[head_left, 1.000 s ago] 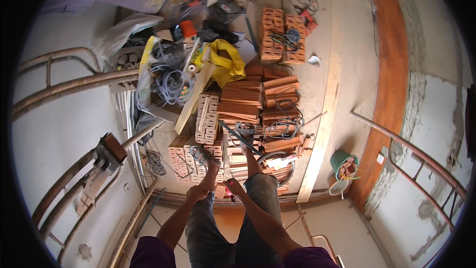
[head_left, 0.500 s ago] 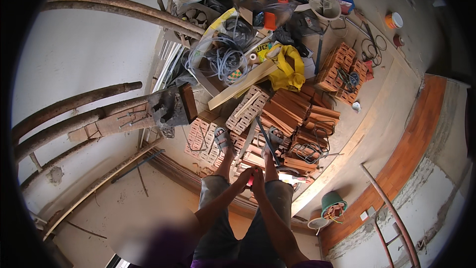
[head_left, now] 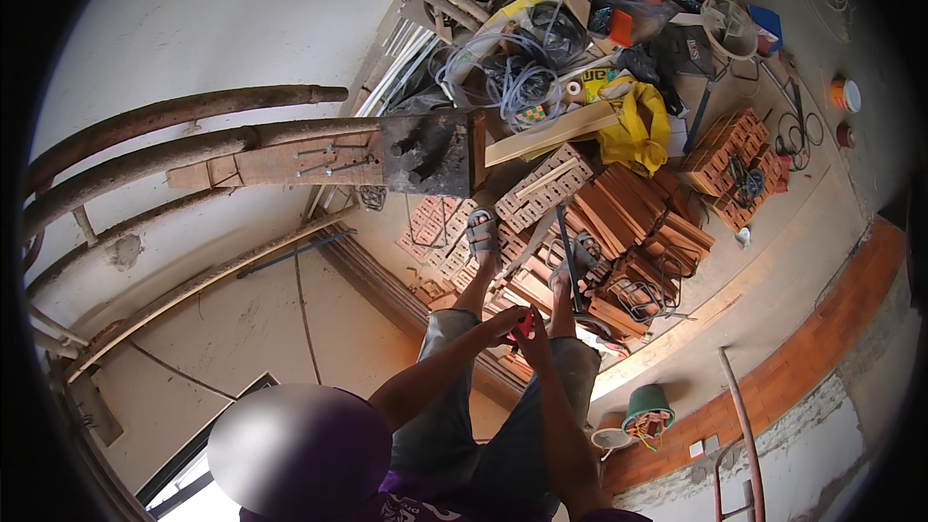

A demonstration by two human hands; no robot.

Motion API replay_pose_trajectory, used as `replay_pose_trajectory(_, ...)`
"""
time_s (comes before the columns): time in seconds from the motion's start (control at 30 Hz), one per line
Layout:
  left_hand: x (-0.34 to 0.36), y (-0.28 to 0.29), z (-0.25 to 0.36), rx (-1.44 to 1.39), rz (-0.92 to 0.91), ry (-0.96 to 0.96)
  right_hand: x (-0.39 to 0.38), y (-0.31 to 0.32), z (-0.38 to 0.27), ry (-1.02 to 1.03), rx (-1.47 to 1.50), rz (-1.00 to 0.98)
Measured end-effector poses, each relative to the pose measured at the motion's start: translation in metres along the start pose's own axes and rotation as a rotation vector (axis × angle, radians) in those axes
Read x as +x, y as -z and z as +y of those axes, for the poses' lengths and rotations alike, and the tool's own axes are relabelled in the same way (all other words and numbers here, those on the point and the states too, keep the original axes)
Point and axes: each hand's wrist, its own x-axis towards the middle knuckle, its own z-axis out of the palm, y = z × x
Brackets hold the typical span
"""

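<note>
My left hand and my right hand meet in front of my legs, both closed on a small red object whose shape is mostly hidden by my fingers. Beyond them my sandaled feet rest among stacked hollow bricks and reddish clay tiles. A dark strip leans between my feet. A black metal box with a wooden board is on the scaffold pipes to the left, away from both hands.
Rusty pipes run along the white left wall. A heap of hoses, bags and timber lies beyond the bricks. A green bucket, a white pail, another brick stack and a metal railing are at the right.
My hands have come together on the red object and shifted rightward and slightly up in the picture. The view has swung, so the left pipes and box now appear higher and farther right.
</note>
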Motion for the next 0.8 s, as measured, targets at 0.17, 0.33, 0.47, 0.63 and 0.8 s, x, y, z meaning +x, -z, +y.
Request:
replay_pose_trajectory(0.17, -0.003, -0.015, 0.001, 0.100, 0.018, 0.012, 0.000, 0.003, -0.002, -0.066, 0.022, 0.080)
replay_pose_trajectory(0.33, 0.003, -0.032, -0.005, 0.066, 0.108, -0.081, -0.001, 0.007, -0.001, -0.066, 0.002, 0.170)
replay_pose_trajectory(0.47, 0.022, -0.035, -0.023, 0.018, 0.176, -0.159, 0.004, 0.009, 0.026, 0.022, -0.038, 0.208)
replay_pose_trajectory(0.63, 0.038, -0.027, -0.042, 0.121, 0.194, -0.224, -0.001, 0.007, 0.055, -0.005, 0.108, 0.180)
replay_pose_trajectory(0.8, 0.009, -0.035, -0.020, 0.232, 0.162, -0.240, -0.011, 0.004, 0.056, -0.104, 0.068, 0.223)
